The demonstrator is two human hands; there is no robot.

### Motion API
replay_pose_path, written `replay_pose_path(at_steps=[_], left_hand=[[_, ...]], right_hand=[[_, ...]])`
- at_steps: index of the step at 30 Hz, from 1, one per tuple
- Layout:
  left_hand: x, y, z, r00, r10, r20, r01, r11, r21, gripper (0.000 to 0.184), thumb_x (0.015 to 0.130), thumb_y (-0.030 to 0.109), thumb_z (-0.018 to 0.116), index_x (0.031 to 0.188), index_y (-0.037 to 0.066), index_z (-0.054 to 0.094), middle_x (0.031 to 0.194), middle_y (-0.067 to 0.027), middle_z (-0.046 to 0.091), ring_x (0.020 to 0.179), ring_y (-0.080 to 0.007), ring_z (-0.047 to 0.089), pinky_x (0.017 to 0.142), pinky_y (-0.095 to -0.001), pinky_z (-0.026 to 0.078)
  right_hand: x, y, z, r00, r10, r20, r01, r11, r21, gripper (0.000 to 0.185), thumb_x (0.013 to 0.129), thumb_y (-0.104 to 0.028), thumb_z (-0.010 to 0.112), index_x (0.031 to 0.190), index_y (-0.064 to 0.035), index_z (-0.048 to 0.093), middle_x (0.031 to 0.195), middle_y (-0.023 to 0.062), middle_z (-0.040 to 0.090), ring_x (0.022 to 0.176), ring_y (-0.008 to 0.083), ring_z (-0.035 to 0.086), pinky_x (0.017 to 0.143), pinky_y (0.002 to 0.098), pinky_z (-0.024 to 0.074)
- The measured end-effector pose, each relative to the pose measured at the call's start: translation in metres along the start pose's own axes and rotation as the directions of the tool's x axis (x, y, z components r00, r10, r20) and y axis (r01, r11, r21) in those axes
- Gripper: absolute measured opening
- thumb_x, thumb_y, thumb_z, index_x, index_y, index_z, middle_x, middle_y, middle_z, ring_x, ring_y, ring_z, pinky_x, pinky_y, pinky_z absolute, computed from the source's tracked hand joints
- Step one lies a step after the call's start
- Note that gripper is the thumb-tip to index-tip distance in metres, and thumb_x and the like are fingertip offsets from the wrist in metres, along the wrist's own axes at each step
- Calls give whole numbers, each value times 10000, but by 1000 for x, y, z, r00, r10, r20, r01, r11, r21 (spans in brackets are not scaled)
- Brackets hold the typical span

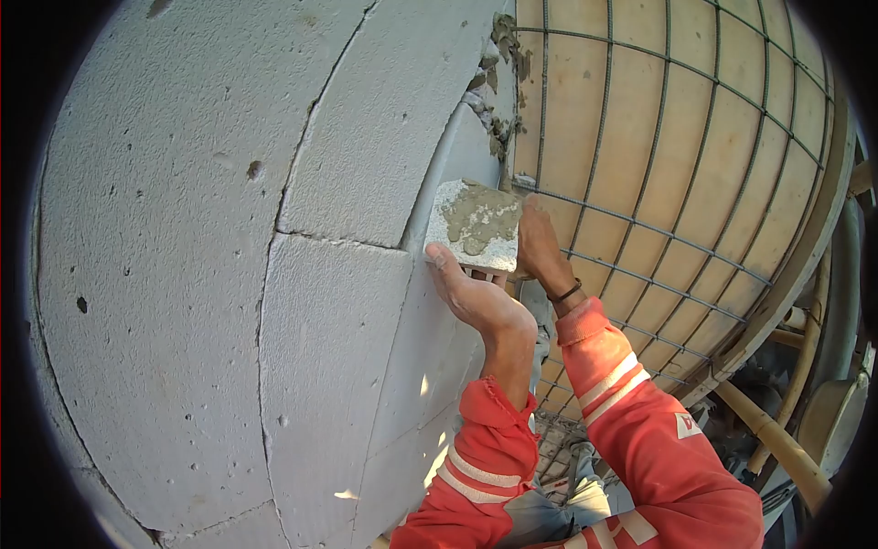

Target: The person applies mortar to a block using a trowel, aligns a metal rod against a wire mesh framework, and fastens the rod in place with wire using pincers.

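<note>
A cut piece of light aerated concrete block [445, 206] sits at the gap beside the wall's edge, with wet grey mortar [485, 218] spread over its near face. My left hand [480, 297] grips it from below, thumb up on its left side and fingertips showing under its lower edge. Against the block's right side is my right hand [540, 240], closed in beside it; its fingers are partly hidden. Both hands appear to bear on the same piece.
Large white concrete blocks [343, 302] form the wall at left. Rough mortar [498, 82] clings to its edge above the hands. To the right, a rebar grid [649, 174] stands before tan formwork panels [704, 137]. Wooden poles [773, 439] and clutter lie at lower right.
</note>
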State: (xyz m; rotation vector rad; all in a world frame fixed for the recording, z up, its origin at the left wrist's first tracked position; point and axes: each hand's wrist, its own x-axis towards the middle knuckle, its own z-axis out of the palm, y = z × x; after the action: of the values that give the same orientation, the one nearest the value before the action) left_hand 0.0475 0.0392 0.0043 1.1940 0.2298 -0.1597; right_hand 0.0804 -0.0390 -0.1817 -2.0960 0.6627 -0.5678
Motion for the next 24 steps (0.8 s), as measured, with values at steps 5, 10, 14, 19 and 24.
replay_pose_path(at_steps=[5, 10, 14, 19, 24], left_hand=[[-7, -5, 11, 999, -15, 46, 15, 1000, -7, 652, 1046, 531, 404, 1457, 25, 399, 1403, -155, 496, 1240, -288, 533, 1002, -423, 467], [-20, -12, 19, 995, -24, 93, 24, 1000, -3, 663, 1039, 543, 411, 1452, 24, 408, 1407, -159, 494, 1241, -294, 530, 1031, -441, 443], [-23, -15, 18, 1000, -5, 30, 5, 1000, -8, 658, 1040, 541, 413, 1455, 31, 409, 1406, -151, 498, 1239, -291, 531, 1039, -448, 438], [-19, -15, 10, 998, 21, -65, -22, 1000, -6, 665, 1038, 549, 409, 1461, 36, 405, 1413, -142, 501, 1259, -285, 515, 1045, -448, 425], [-19, -8, 6, 1000, -8, 15, 9, 999, -48, 669, 1039, 552, 404, 1461, 33, 405, 1423, -141, 497, 1269, -283, 505, 1049, -447, 408]], right_hand=[[-37, -62, -39, 994, -96, -54, 110, 897, 427, 556, 823, -235, 722, 1074, 160, 422, 802, 351, 638, 802, 501, 659, 653, 517, 554], [-66, -37, -48, 993, 37, 114, -57, 982, 179, 565, 861, -256, 665, 1108, 196, 434, 809, 342, 648, 820, 512, 650, 694, 544, 536], [-51, -33, -73, 967, 225, 117, -233, 971, 59, 555, 893, -193, 584, 1193, 237, 401, 787, 363, 638, 801, 525, 645, 716, 567, 519], [-6, 4, -47, 991, 135, 2, -134, 984, -118, 476, 874, -134, 576, 1160, 210, 413, 771, 361, 632, 762, 521, 644, 695, 564, 526], [-24, 4, -21, 1000, 24, -16, -26, 987, -159, 324, 836, -69, 597, 1042, 114, 427, 749, 342, 622, 728, 514, 643, 677, 552, 539]])
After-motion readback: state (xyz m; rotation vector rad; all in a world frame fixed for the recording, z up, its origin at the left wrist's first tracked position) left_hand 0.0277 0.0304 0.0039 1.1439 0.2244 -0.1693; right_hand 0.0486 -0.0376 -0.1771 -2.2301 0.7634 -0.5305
